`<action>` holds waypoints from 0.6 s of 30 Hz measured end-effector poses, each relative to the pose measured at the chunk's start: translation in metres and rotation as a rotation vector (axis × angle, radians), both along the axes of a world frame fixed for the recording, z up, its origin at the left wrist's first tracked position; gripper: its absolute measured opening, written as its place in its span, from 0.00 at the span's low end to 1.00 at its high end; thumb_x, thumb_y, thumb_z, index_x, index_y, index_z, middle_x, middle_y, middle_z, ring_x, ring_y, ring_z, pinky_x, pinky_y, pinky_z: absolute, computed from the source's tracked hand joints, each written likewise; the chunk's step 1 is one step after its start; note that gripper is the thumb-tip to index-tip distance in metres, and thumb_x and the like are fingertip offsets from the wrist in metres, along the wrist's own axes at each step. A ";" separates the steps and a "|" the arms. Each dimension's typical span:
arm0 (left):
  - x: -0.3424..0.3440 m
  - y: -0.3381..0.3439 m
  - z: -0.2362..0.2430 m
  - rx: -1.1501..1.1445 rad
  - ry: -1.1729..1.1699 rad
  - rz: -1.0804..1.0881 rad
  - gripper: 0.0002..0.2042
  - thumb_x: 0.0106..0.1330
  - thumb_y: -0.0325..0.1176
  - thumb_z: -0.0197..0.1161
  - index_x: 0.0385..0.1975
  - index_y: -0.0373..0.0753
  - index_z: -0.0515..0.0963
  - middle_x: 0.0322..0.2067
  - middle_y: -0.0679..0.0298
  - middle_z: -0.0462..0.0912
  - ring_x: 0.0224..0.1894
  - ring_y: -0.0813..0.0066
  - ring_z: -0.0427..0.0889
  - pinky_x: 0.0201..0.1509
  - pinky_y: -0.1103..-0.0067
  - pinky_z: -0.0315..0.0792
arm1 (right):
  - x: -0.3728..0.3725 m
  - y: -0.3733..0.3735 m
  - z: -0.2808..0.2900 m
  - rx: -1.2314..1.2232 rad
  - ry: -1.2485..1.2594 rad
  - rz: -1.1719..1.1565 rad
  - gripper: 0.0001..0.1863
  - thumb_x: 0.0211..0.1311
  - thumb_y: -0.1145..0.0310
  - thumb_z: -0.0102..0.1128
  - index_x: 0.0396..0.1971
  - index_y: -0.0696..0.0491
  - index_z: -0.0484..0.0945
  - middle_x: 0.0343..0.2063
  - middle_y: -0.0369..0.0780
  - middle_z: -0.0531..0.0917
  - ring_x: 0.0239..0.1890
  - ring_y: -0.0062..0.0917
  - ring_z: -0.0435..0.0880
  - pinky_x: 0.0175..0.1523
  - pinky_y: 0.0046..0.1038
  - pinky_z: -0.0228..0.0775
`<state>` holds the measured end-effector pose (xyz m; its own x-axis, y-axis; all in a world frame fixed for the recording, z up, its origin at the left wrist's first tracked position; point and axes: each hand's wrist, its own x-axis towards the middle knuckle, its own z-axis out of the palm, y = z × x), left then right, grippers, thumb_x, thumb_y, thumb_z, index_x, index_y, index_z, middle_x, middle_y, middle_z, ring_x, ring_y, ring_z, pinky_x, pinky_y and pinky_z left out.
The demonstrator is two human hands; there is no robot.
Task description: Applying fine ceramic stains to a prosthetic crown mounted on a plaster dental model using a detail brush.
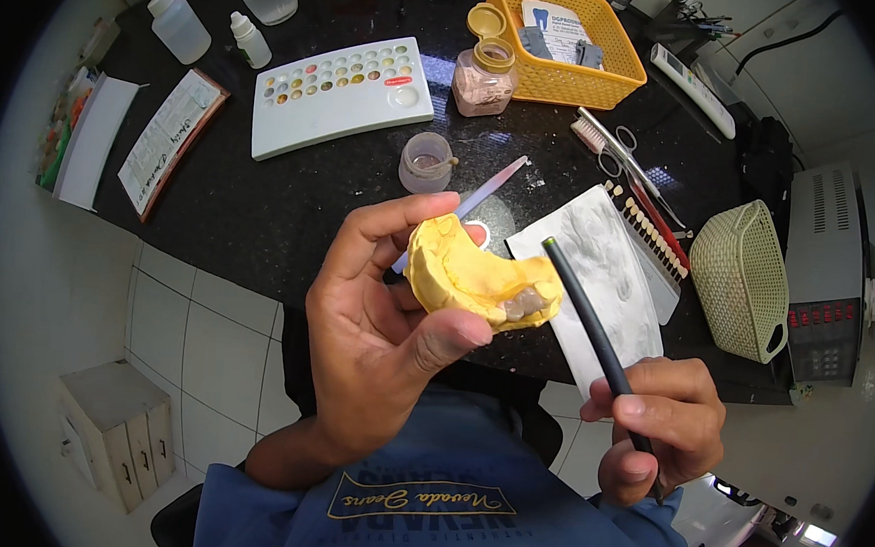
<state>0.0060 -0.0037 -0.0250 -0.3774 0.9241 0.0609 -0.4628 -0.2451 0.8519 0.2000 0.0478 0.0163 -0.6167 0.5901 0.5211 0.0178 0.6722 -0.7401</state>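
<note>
My left hand (364, 329) grips a yellow dental plaster cast (462, 275), its fingers behind and thumb along the near edge. Greyish tooth shapes (526, 304) sit on the cast's right end. In my right hand (663, 428), held between thumb and fingers, is a slim black pen-like stick (594, 328). The stick slants up to the left, and its yellow-green tip lies close to the cast's right end; I cannot tell whether they touch. Beyond the cast, a pale spatula-like strip (493, 185) lies on the counter, partly hidden by my left hand.
On the black counter (331, 207) are a palette of colour wells (342, 117), a small cup (426, 165), a powder jar (484, 81) and white dropper bottles (182, 29). To the right lie a paper sheet (608, 274), a tooth shade guide (652, 232), scissors (617, 149) and a green basket (743, 277).
</note>
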 end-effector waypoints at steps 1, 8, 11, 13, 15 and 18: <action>0.002 0.000 -0.002 0.069 0.053 0.062 0.34 0.50 0.33 0.73 0.55 0.30 0.62 0.49 0.52 0.69 0.53 0.68 0.74 0.54 0.76 0.75 | 0.000 -0.002 -0.002 -0.009 0.074 -0.036 0.14 0.56 0.65 0.64 0.40 0.54 0.79 0.30 0.43 0.80 0.22 0.25 0.82 0.25 0.22 0.73; 0.000 -0.008 -0.024 0.358 0.486 0.199 0.45 0.39 0.43 0.77 0.55 0.32 0.57 0.51 0.46 0.71 0.55 0.64 0.73 0.58 0.71 0.72 | 0.009 0.010 -0.010 0.119 0.000 0.143 0.13 0.53 0.67 0.66 0.39 0.55 0.80 0.31 0.43 0.80 0.21 0.24 0.81 0.22 0.20 0.74; -0.002 -0.010 -0.018 0.352 0.572 0.213 0.44 0.39 0.43 0.77 0.54 0.34 0.58 0.49 0.46 0.71 0.53 0.64 0.75 0.56 0.71 0.74 | 0.008 0.009 -0.012 0.147 -0.033 0.179 0.12 0.53 0.66 0.66 0.36 0.55 0.81 0.31 0.44 0.80 0.20 0.23 0.81 0.22 0.19 0.74; -0.004 -0.009 -0.019 0.379 0.619 0.232 0.43 0.40 0.43 0.77 0.54 0.35 0.58 0.49 0.46 0.71 0.51 0.64 0.76 0.55 0.71 0.75 | 0.009 0.009 -0.016 0.185 0.016 0.190 0.12 0.54 0.66 0.65 0.36 0.56 0.81 0.31 0.44 0.79 0.20 0.23 0.81 0.22 0.19 0.75; -0.002 -0.009 -0.018 0.432 0.683 0.266 0.42 0.41 0.43 0.76 0.54 0.36 0.58 0.48 0.46 0.71 0.49 0.65 0.76 0.51 0.74 0.77 | 0.008 0.009 -0.020 0.246 0.117 0.189 0.13 0.56 0.63 0.64 0.36 0.56 0.80 0.31 0.45 0.79 0.19 0.23 0.81 0.22 0.19 0.75; -0.003 -0.011 -0.015 0.415 0.760 0.288 0.42 0.42 0.42 0.77 0.54 0.36 0.57 0.48 0.45 0.71 0.48 0.67 0.77 0.49 0.76 0.78 | 0.008 0.013 -0.018 0.258 0.041 0.236 0.13 0.57 0.63 0.63 0.36 0.57 0.80 0.32 0.46 0.78 0.19 0.24 0.81 0.22 0.19 0.76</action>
